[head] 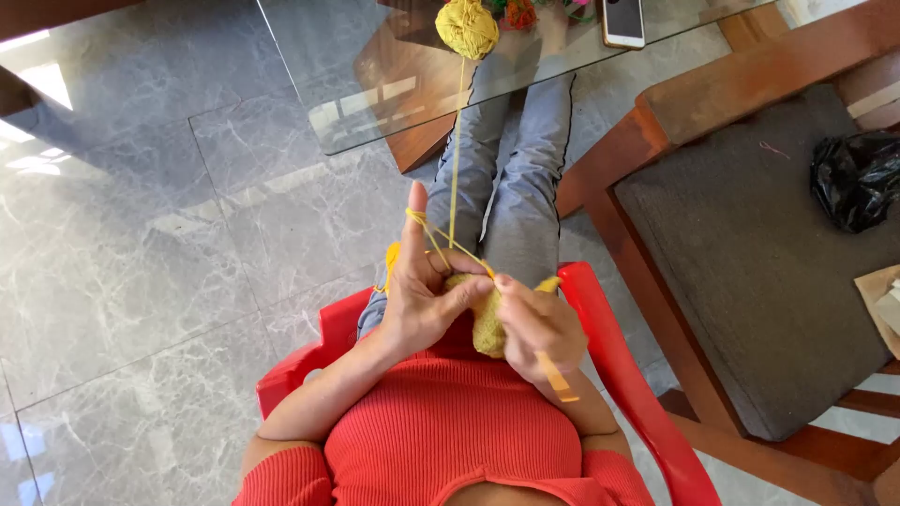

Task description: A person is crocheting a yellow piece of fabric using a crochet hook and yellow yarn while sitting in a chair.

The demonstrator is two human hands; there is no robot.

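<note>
Right, we're looking straight down at a person seated in a glossy red plastic chair point(614, 347), wearing a ribbed red knit top point(450, 431) and grey trousers point(525, 178). Both hands are up in front of the chest, busy with a small yellow crocheted piece point(486, 323). The left hand point(422, 290) pinches the top edge of that piece between thumb and fingers, while its index finger stands straight up with a thin yellow yarn strand point(456, 159) looped around it. The right hand point(539, 328) is closed around a slim yellow crochet hook point(558, 379), whose handle pokes out below the fist toward the chest; the hook's tip is hidden in the work. The strand runs taut from the raised finger up to a round yellow ball of yarn point(467, 26) sitting on the clear glass desk point(375, 103) ahead of the knees. Also on that desk, a white-edged smartphone point(623, 21) lies flat, just beside some more coloured yarn at the frame's top edge. Underfoot, polished grey marble-look floor tiles point(141, 281) throw back bright window light. Off to the right stands a brown wooden seat with a dark grey cushion point(750, 272), and on that cushion lies a crumpled black plastic bag point(858, 178).
</note>
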